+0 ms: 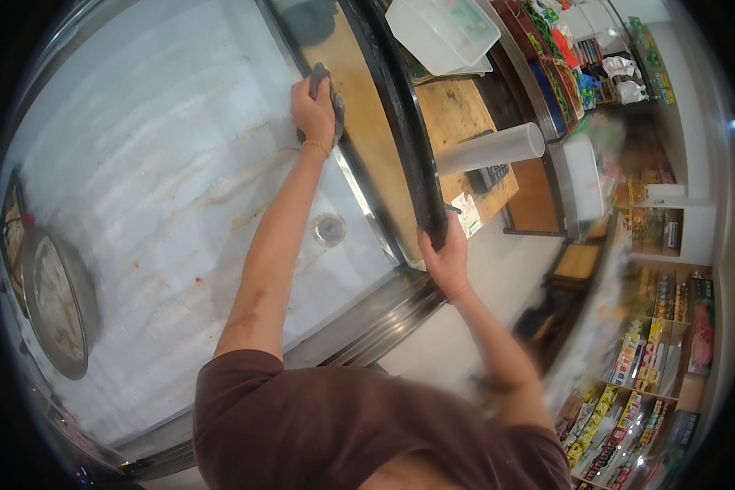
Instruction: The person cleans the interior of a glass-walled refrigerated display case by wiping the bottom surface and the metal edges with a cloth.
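Note:
My left hand [316,109] grips a dark grey cloth [338,116] at the far right side of a white display case floor [177,184]. The cloth lies against the metal strip [358,184] along the base of a glass panel [367,110]. Streaks and small orange bits mark the white floor, and a round drain [329,230] sits to the right of my left forearm. My right hand [446,260] is closed around the near end of the black frame bar [404,116] of the glass. Part of its grip is hidden behind the bar.
A steel bowl [79,306] stands at the left. Beyond the glass are a wooden table [447,116], a white tube [496,147], a calculator-like keypad device [490,177] and white plastic tubs [441,33]. Metal sliding rails [373,324] edge the case before me. Stocked shelves [637,380] stand right.

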`<state>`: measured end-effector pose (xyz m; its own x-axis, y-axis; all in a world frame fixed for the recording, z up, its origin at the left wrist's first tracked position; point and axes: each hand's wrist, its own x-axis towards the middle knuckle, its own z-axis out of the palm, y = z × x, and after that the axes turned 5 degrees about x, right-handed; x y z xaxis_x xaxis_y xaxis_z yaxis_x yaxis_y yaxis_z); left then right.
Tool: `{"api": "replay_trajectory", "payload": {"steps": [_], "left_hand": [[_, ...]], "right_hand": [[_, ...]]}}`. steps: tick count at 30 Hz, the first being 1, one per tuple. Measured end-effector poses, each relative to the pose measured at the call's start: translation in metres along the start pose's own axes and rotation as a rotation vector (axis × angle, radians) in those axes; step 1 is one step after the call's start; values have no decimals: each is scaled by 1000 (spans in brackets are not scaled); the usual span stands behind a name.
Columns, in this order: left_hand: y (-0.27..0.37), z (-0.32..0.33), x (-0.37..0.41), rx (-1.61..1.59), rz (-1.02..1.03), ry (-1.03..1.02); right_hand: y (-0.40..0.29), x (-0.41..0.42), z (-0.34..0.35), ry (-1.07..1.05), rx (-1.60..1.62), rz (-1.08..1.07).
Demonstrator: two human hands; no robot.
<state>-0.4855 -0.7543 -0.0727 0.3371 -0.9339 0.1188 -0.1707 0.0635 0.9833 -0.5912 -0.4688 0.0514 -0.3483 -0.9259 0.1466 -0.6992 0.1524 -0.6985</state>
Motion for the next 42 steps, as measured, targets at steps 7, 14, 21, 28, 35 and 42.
{"api": "replay_trajectory", "payload": {"steps": [7, 14, 21, 28, 35, 42], "left_hand": [[7, -3, -37, 45, 94, 33], [8, 5, 14, -8, -38, 124], [3, -5, -37, -82, 119, -8], [13, 6, 35, -101, -67, 84], [-2, -16, -63, -288, -158, -194], [-38, -106, -224, -826, -1232, -915]], "right_hand": [[-9, 5, -1, 4, -71, -8], [-8, 3, -2, 7, -73, -39], [-2, 4, -2, 8, -59, 11], [-9, 2, 3, 10, -87, -17], [-4, 7, -1, 41, -124, -81], [46, -42, 4, 7, -116, -51]]}}
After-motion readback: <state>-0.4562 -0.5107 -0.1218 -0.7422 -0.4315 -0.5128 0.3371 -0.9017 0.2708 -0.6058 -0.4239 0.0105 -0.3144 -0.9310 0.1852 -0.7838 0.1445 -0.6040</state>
